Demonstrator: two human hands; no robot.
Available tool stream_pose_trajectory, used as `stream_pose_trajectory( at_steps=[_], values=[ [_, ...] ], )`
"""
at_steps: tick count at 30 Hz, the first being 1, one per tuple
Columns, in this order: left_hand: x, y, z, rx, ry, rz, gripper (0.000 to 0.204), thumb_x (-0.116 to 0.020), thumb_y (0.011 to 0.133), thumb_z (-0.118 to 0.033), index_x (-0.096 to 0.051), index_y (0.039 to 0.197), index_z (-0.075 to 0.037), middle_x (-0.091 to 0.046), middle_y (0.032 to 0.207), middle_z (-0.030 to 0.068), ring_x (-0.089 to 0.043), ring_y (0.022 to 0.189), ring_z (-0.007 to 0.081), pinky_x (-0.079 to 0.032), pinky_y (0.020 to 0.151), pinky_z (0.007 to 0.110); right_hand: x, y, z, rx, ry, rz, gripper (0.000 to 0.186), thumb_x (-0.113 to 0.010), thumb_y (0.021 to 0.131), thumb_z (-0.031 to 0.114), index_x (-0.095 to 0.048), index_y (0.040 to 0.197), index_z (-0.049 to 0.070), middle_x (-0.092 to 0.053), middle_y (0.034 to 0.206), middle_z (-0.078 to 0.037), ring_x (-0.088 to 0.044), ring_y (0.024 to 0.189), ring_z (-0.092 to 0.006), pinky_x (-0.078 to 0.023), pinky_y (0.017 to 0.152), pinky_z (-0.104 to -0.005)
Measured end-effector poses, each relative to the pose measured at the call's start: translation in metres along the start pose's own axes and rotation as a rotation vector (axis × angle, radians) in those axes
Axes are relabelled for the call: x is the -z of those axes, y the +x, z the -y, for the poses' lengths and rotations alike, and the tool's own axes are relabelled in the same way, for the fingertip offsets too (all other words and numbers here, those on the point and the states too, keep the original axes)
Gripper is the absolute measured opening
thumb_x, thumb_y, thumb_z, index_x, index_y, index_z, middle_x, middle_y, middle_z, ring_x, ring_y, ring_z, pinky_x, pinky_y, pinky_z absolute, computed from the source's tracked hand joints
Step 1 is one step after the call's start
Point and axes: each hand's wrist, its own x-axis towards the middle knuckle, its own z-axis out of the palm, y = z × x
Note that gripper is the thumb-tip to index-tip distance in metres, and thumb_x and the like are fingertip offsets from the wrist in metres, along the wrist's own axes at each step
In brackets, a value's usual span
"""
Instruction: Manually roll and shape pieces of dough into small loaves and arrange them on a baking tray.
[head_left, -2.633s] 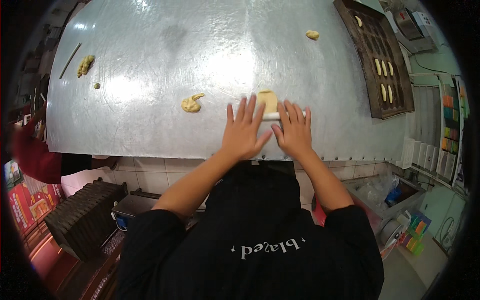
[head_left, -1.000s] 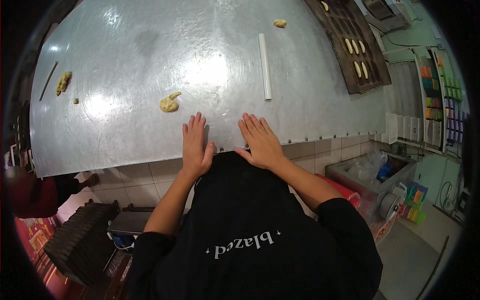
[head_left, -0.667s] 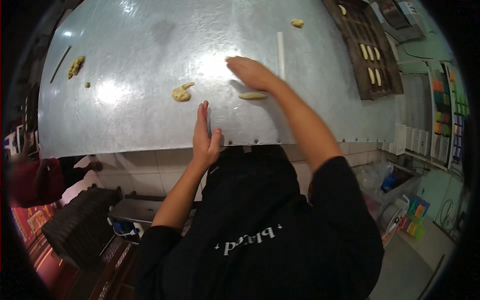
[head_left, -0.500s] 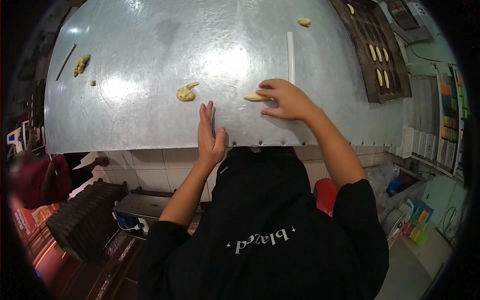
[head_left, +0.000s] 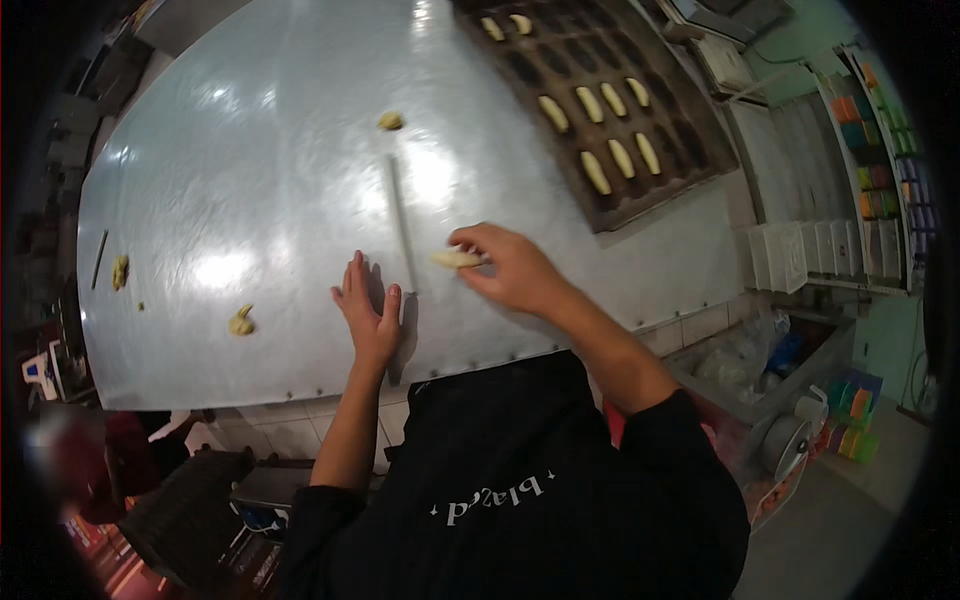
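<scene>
Dough roll [head_left: 453, 259]: pale, tapered | right fingers [head_left: 470, 235]: pinching | metal table [head_left: 310, 170]: glossy

On the table [head_left: 300, 200] we had a rod [head_left: 399, 222] left of the dough roll [head_left: 454, 258] and a tray [head_left: 655, 195] farther right.

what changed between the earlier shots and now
The pin has been let go and lies on the table. The dough, flat before, is now rolled and gripped by the right hand, carried right past the pin toward the tray. The left hand holds nothing. The loose lumps stayed put.
</scene>
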Motion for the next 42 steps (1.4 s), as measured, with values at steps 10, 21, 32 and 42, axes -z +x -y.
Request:
stream_pose_trajectory(
  at_steps=[10, 21, 32, 42],
  values=[
    [-0.044, 0.021, -0.03, 0.054, 0.551, -0.04, 0.066, -0.059, 0.09, -0.03, -0.036, 0.146, -0.006, -0.042, 0.147, 0.0124, -0.033, 0.139, 0.0326, -0.01, 0.115, 0.056, 0.278, -0.011, -0.115, 0.186, -0.519, -1.013, 0.027, -0.071, 0.08, 0.018, -0.063, 0.101, 0.002, -0.065, 0.096, -0.013, -0.065, 0.087, -0.0265, -0.052, 0.07, -0.0361],
    [-0.05, 0.02, -0.035, 0.077, 0.587, -0.036, 0.064, -0.056, 0.091, -0.03, -0.035, 0.147, -0.007, -0.043, 0.148, 0.0103, -0.033, 0.14, 0.0297, -0.011, 0.116, 0.053, 0.297, 0.007, -0.187, -0.559, -0.58, -0.15, 0.04, -0.071, 0.077, 0.025, -0.065, 0.109, 0.002, -0.066, 0.085, -0.015, -0.065, 0.079, -0.0316, -0.051, 0.071, -0.0394],
    [-0.042, 0.013, -0.029, 0.027, 0.555, -0.068, 0.058, -0.054, 0.092, -0.028, -0.04, 0.144, -0.007, -0.044, 0.147, 0.0095, -0.034, 0.139, 0.0306, -0.012, 0.115, 0.055, 0.298, 0.007, -0.19, -0.532, -0.8, -0.185, 0.03, -0.071, 0.076, 0.024, -0.064, 0.096, 0.002, -0.067, 0.087, -0.017, -0.065, 0.082, -0.0364, -0.051, 0.074, -0.0438],
    [-0.044, 0.009, -0.027, -0.009, 0.462, -0.13, 0.05, -0.055, 0.092, -0.025, -0.048, 0.138, -0.008, -0.052, 0.14, 0.0094, -0.042, 0.134, 0.0304, -0.018, 0.114, 0.054, 0.301, 0.002, -0.182, -0.651, -0.769, -0.064, 0.037, -0.073, 0.077, 0.03, -0.065, 0.099, 0.001, -0.068, 0.087, -0.016, -0.066, 0.081, -0.0321, -0.051, 0.074, -0.0399]
  ],
)
